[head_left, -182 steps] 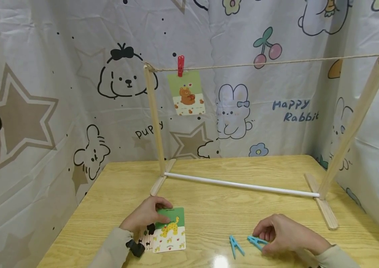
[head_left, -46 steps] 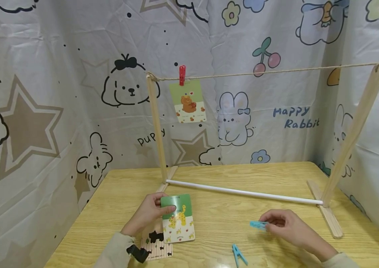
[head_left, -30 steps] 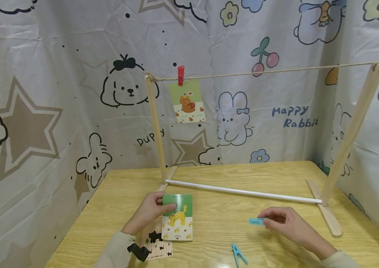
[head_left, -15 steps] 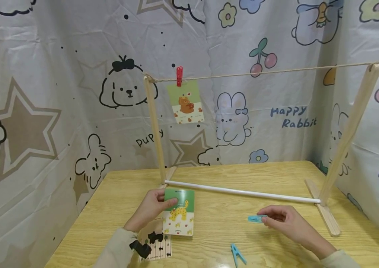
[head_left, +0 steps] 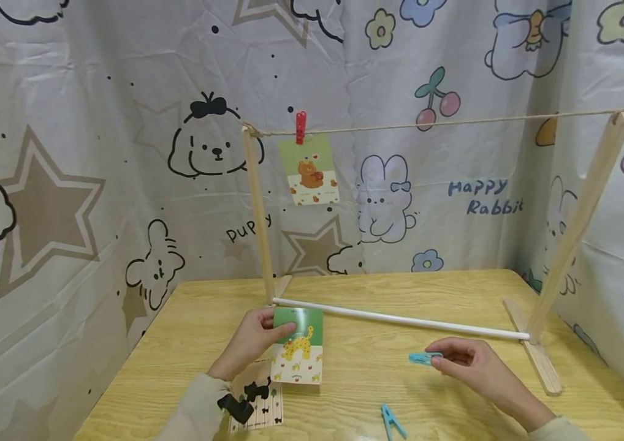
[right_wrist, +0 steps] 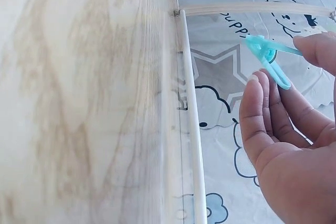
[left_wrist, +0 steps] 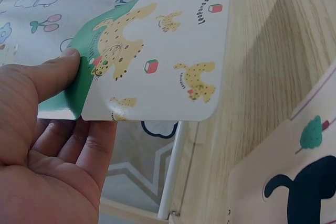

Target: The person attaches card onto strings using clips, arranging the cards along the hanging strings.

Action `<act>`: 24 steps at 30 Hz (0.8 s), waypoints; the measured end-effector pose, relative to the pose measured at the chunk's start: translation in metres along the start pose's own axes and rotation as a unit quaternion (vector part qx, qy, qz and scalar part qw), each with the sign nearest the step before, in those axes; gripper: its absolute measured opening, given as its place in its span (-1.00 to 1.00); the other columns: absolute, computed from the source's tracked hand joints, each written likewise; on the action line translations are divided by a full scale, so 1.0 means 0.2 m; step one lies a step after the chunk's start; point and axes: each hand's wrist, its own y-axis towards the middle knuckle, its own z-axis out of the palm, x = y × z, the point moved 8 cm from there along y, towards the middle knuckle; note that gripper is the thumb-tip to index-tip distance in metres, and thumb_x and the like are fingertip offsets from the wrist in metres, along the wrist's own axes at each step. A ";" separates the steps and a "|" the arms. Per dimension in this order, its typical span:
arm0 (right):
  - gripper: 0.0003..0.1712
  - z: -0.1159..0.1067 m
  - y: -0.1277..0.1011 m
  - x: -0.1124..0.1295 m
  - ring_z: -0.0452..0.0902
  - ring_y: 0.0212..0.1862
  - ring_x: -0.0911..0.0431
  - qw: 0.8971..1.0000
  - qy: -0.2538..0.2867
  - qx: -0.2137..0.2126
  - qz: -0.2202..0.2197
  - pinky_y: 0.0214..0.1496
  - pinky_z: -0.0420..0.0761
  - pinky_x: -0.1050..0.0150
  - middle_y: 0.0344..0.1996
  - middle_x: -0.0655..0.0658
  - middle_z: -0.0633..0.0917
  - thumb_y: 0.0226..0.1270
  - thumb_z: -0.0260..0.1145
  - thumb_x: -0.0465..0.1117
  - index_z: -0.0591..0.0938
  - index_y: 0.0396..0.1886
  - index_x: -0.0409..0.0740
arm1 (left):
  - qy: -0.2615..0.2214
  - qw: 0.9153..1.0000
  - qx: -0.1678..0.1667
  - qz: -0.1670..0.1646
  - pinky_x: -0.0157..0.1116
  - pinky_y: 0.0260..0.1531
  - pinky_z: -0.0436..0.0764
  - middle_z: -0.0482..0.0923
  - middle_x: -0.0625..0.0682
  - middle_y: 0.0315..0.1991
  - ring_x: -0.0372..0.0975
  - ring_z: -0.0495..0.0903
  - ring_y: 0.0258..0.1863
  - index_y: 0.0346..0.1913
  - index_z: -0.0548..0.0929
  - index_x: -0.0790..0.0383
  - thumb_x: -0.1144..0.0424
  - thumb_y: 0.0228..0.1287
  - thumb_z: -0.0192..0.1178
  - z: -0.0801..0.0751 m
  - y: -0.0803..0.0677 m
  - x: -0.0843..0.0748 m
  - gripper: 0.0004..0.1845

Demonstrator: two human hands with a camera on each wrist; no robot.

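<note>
My left hand [head_left: 251,343] pinches a green and white card [head_left: 297,355] with a yellow leopard on it, thumb on the front and fingers behind. The card is tilted up off the table, as the left wrist view shows. Below it lies a pink striped card [head_left: 257,404] with a black animal, partly hidden by the upper card and a black strap on the wrist. My right hand [head_left: 469,370] holds a light blue clothespin [right_wrist: 268,59] by its legs between thumb and fingers, above the table. A second blue clothespin [head_left: 391,422] lies on the table between the hands.
A wooden frame with a left post [head_left: 257,214], a right post [head_left: 581,226] and a white bottom rod [head_left: 400,320] stands on the table [head_left: 367,361]. From its string [head_left: 433,125] a bear card [head_left: 309,171] hangs by a red clothespin [head_left: 301,127].
Both hands have lifted from the table, the left with the leopard card and the right with a blue clothespin. Lately the card has risen slightly and moved right, uncovering more of the striped card.
</note>
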 end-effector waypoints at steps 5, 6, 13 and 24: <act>-0.55 -0.01 0.00 0.01 0.72 -0.09 0.11 1.000 0.010 -0.016 -0.013 -0.03 0.72 0.21 -0.07 -0.09 0.76 0.49 0.36 -0.20 0.60 0.19 -0.45 | -0.012 1.000 -0.003 0.003 -0.29 -0.11 0.72 0.77 0.15 -0.07 -0.13 0.75 -0.10 0.13 0.70 0.31 0.10 0.34 0.44 0.01 0.00 -0.02 -0.57; -0.55 -0.01 -0.01 0.01 0.72 -0.09 0.11 1.000 0.015 -0.018 -0.015 -0.03 0.72 0.21 -0.07 -0.09 0.76 0.49 0.36 -0.21 0.59 0.20 -0.46 | -0.013 1.000 -0.003 0.004 -0.29 -0.11 0.72 0.77 0.15 -0.07 -0.13 0.75 -0.11 0.14 0.70 0.31 0.10 0.33 0.44 0.01 0.00 -0.02 -0.56; -0.57 -0.03 0.00 0.03 0.74 -0.08 0.09 0.998 0.045 -0.030 -0.017 -0.02 0.74 0.16 -0.10 -0.03 0.77 0.45 0.39 -0.26 0.59 0.17 -0.45 | -0.020 1.000 -0.011 0.002 -0.29 -0.11 0.73 0.78 0.17 -0.08 -0.10 0.77 -0.11 0.15 0.69 0.34 0.08 0.32 0.45 0.01 0.02 -0.04 -0.52; -0.60 -0.05 0.02 0.10 0.76 -0.13 0.11 0.998 0.026 -0.046 -0.018 -0.05 0.74 0.18 -0.14 -0.04 0.79 0.43 0.42 -0.23 0.62 0.11 -0.43 | -0.024 0.999 -0.019 0.012 -0.28 -0.11 0.73 0.79 0.16 -0.09 -0.12 0.77 -0.12 0.14 0.69 0.33 0.08 0.31 0.46 0.02 0.04 -0.08 -0.52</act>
